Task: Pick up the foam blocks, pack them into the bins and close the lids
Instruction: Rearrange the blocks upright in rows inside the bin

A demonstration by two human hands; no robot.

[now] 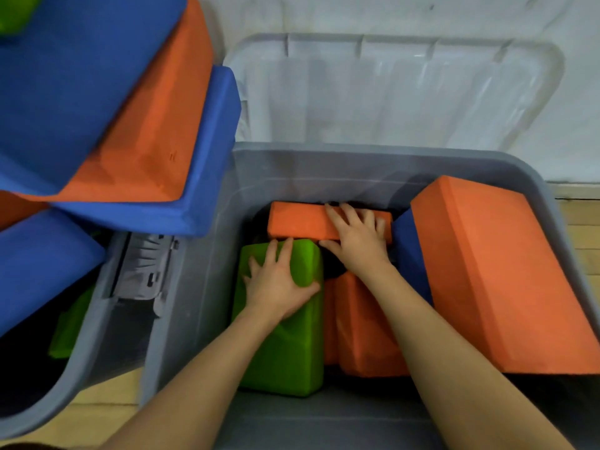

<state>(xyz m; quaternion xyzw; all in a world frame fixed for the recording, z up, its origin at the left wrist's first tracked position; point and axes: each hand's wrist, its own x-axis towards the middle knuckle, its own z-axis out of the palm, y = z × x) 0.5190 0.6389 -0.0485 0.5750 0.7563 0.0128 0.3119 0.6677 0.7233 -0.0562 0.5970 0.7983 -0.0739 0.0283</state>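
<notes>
A: What is seen around the open grey plastic bin (357,160)?

B: Behind it a clear plastic lid (389,92) is stood up against the wall. To its left a second grey bin (97,336) is heaped with blue and orange foam slabs (97,92).

A: And inside the open bin?

B: At its right wall a large orange foam block (496,277) is leaned at a tilt, with a blue foam block (409,254) tucked just left of it. Near the middle a bright green rectangular foam block (285,345) is laid beside a lower orange foam block (360,332). Along the bin's far wall a narrow orange foam block (302,220) is set crosswise.

A: How are the hands placed?

B: The left hand (279,280) is spread flat on the green block's far end, thumb hooked round its edge. The right hand (357,238) is laid over the narrow orange block, fingers splayed across its top, thumb under its near edge.
</notes>
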